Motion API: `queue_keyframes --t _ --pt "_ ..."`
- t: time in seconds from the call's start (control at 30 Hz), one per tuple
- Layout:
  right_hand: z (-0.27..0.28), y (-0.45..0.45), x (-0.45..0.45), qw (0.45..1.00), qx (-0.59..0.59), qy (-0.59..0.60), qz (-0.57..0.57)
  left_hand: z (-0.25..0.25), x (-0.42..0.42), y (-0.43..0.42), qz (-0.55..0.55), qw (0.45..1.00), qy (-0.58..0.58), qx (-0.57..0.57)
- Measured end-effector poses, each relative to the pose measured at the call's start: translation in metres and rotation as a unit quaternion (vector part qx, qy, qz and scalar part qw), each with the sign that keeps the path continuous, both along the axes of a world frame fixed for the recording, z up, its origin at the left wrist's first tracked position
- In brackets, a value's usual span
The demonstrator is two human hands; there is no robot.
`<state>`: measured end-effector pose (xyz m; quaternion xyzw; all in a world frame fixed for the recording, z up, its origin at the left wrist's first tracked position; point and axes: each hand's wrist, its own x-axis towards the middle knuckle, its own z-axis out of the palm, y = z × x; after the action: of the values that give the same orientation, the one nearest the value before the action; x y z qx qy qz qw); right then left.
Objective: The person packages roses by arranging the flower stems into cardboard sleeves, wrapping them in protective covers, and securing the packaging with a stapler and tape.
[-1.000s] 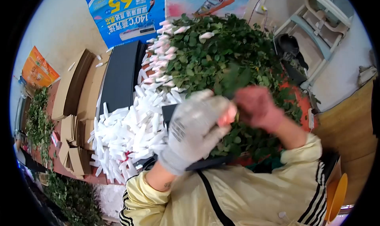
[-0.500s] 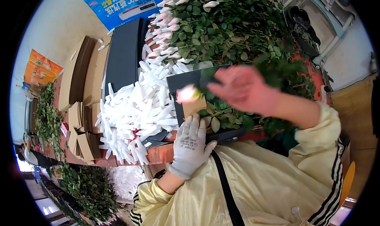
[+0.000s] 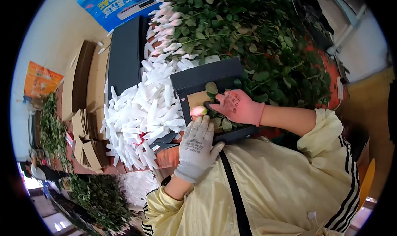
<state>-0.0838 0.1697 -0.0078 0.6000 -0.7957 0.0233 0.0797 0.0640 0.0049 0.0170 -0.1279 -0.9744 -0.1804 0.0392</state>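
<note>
A pink rose (image 3: 198, 111) lies across a piece of brown cardboard (image 3: 197, 98) inside a black box (image 3: 182, 105). My left hand (image 3: 197, 151), in a pale grey glove, lies flat with fingers extended, the tips touching the lower edge of the bloom. My right hand (image 3: 236, 106), in a pink glove with a dark fingertip, is bent over the rose just right of its bloom, seemingly gripping its stem, which it mostly hides. Green rose leaves (image 3: 226, 124) stick out below that hand. The box's black flap (image 3: 206, 75) stands up behind.
White foam sleeves (image 3: 147, 105) are heaped left of the box. Behind lie many roses with sleeved heads (image 3: 167, 31) and leafy stems (image 3: 244, 29). Cardboard sheets (image 3: 78, 79) and black panels (image 3: 126, 56) stand further left. A person (image 3: 39, 170) is at the far left.
My right hand has come down and left from above the box to beside the rose bloom. The bloom sits lower, by my left fingertips. The black flap shows more fully.
</note>
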Motion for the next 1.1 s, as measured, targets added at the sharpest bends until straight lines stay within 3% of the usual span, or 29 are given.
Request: queue_keyframes --t 0.1,0.2,0.27,0.37,0.43,0.47,0.67,0.7,0.83,0.97,1.03,1.1 --pt "0.003 -0.004 0.001 0.997 0.058 -0.047 -0.031 -0.002 -0.005 -0.021 -0.018 0.986 0.064 0.152" --pt "0.001 -0.005 0.0 0.992 0.094 -0.074 -0.039 0.029 -0.031 -0.039 -0.016 0.992 0.096 0.083" --pt "0.006 -0.008 -0.001 0.993 0.099 -0.063 -0.026 0.025 -0.045 -0.039 -0.039 0.99 0.13 0.037" --pt "0.01 -0.006 0.0 0.984 0.164 -0.07 -0.026 0.004 -0.057 -0.046 -0.104 0.991 0.072 -0.04" --pt "0.005 0.004 0.008 0.982 0.119 0.146 -0.002 -0.006 -0.058 -0.052 -0.102 0.992 0.068 -0.012" --pt "0.006 0.003 0.011 0.982 0.118 0.144 0.001 -0.008 -0.058 -0.054 -0.098 0.993 0.061 0.015" --pt "0.033 -0.008 0.035 0.975 0.155 -0.16 -0.013 0.0 -0.06 -0.058 -0.097 0.994 -0.003 0.047" --pt "0.006 -0.003 0.034 0.995 0.015 -0.097 0.014 0.0 -0.061 -0.058 -0.097 0.994 -0.003 0.047" --pt "0.019 -0.018 0.024 0.965 0.135 -0.224 -0.019 -0.001 -0.063 -0.06 -0.106 0.993 -0.033 0.048" --pt "0.018 -0.018 0.036 0.981 0.09 -0.171 -0.012 -0.004 -0.064 -0.061 -0.111 0.991 -0.038 0.067" --pt "0.011 -0.017 0.037 0.993 -0.016 -0.117 -0.001 -0.006 -0.064 -0.06 -0.109 0.991 -0.027 0.067" --pt "0.011 -0.017 0.037 0.99 0.024 -0.136 -0.01 -0.008 -0.061 -0.058 -0.11 0.991 -0.012 0.068"
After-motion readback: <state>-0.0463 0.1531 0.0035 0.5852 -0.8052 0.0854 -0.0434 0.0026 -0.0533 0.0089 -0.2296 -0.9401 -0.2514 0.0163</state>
